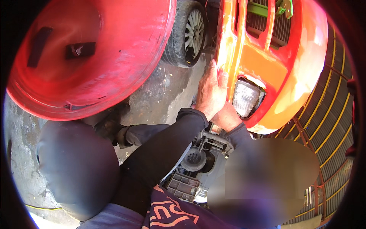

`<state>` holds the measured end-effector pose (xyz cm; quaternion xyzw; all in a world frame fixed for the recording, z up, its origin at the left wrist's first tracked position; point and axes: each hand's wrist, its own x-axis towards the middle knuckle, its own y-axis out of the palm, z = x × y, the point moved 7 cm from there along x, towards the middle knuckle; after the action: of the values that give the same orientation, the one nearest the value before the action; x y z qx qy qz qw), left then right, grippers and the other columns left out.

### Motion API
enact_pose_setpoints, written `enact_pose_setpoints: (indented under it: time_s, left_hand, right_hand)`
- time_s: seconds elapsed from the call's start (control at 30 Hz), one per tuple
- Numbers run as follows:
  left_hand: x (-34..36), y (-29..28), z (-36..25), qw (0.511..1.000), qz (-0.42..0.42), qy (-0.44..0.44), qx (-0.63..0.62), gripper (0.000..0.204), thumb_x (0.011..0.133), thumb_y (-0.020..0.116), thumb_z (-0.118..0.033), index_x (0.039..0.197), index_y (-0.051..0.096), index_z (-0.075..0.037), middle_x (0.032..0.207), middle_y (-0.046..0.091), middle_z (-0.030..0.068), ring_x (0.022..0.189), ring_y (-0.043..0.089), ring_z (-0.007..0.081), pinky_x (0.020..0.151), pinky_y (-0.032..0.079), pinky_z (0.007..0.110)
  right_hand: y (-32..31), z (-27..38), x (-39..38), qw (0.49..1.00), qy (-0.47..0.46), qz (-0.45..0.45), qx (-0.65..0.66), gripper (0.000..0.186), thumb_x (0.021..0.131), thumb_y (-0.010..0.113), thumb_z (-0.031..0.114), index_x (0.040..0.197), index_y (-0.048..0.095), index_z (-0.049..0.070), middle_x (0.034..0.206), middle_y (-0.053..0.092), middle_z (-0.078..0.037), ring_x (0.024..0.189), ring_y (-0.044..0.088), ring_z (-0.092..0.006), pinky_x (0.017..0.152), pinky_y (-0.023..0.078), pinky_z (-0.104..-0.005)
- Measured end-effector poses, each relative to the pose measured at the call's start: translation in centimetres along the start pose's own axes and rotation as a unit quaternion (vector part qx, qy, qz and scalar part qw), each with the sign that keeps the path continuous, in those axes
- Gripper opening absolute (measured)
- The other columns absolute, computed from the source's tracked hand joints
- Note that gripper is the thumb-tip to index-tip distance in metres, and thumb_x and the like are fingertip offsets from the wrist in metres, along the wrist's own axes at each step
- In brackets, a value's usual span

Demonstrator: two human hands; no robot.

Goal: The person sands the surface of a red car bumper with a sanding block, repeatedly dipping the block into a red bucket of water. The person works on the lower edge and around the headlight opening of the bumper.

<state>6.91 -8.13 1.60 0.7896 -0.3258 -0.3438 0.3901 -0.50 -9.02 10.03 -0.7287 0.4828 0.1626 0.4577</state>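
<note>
I log the orange bumper [263, 63] at upper right, with a wheel [177, 36] to its left. The left hand [211, 89] lies along the bumper's near left edge, fingers extended; whether it grasps or merely presses, I cannot tell. The right hand [227, 117] sits just below, beside the lamp [245, 97], fingers hidden, so I cannot read its grip.

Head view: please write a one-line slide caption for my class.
Left hand and right hand at the edge of an orange-red bumper, near its lamp; a wheel beyond.
</note>
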Motion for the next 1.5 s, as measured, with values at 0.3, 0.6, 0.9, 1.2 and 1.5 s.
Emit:
enact_pose_setpoints:
  time_s: [0.3, 0.6, 0.9, 1.2, 1.5]
  left_hand:
    - [5.0, -1.6, -5.2, 0.990, 0.032, 0.126, -0.056, 0.071, 0.101, 0.060, -0.024, 0.154, 0.030, 0.012, 0.154, 0.041, 0.0356, 0.146, 0.042, 0.0441, 0.121, 0.034, 0.042]
    - [0.4, -1.7, -2.2, 0.994, 0.015, 0.110, 0.011, 0.063, 0.104, 0.054, -0.026, 0.156, 0.034, 0.003, 0.137, 0.058, 0.0341, 0.124, 0.061, 0.0449, 0.105, 0.050, 0.046]
    - [-0.6, -0.3, 0.5, 0.994, 0.088, -0.055, -0.020, 0.083, 0.099, 0.062, -0.038, 0.158, 0.026, 0.008, 0.143, 0.053, 0.0357, 0.131, 0.056, 0.0454, 0.111, 0.045, 0.045]
    - [2.3, -1.0, -3.0, 0.992, 0.064, 0.080, -0.069, 0.087, 0.098, 0.065, -0.032, 0.158, 0.020, 0.011, 0.157, 0.036, 0.0356, 0.149, 0.038, 0.0421, 0.122, 0.032, 0.041]
    - [-0.1, -0.8, -2.4, 0.963, 0.015, 0.235, 0.134, 0.068, 0.100, 0.058, -0.012, 0.158, 0.027, 0.006, 0.162, 0.029, 0.0324, 0.150, 0.032, 0.0447, 0.125, 0.028, 0.047]
  right_hand:
    - [-1.7, 1.7, 0.1, 0.991, 0.069, 0.107, 0.030, 0.026, 0.092, 0.066, 0.027, 0.103, 0.068, 0.004, 0.085, 0.071, -0.023, 0.083, 0.071, -0.0427, 0.074, 0.056, -0.0553]
    - [-2.9, 1.4, 0.5, 0.995, 0.062, 0.072, 0.017, 0.026, 0.090, 0.064, 0.022, 0.096, 0.070, -0.003, 0.081, 0.070, -0.027, 0.079, 0.071, -0.0449, 0.072, 0.057, -0.0541]
    - [-1.9, 0.2, 0.1, 0.993, 0.051, 0.107, 0.010, 0.027, 0.088, 0.063, 0.023, 0.095, 0.070, -0.002, 0.084, 0.071, -0.026, 0.080, 0.071, -0.0455, 0.073, 0.057, -0.0549]
    - [-1.7, 0.5, 0.0, 0.989, 0.070, 0.123, 0.031, 0.029, 0.088, 0.063, 0.023, 0.105, 0.072, 0.002, 0.085, 0.071, -0.027, 0.083, 0.071, -0.0451, 0.076, 0.056, -0.0543]
    - [-3.9, -0.8, 0.2, 0.990, 0.076, 0.114, -0.010, 0.021, 0.088, 0.065, 0.022, 0.098, 0.072, 0.005, 0.084, 0.070, -0.026, 0.084, 0.071, -0.0437, 0.074, 0.056, -0.0539]
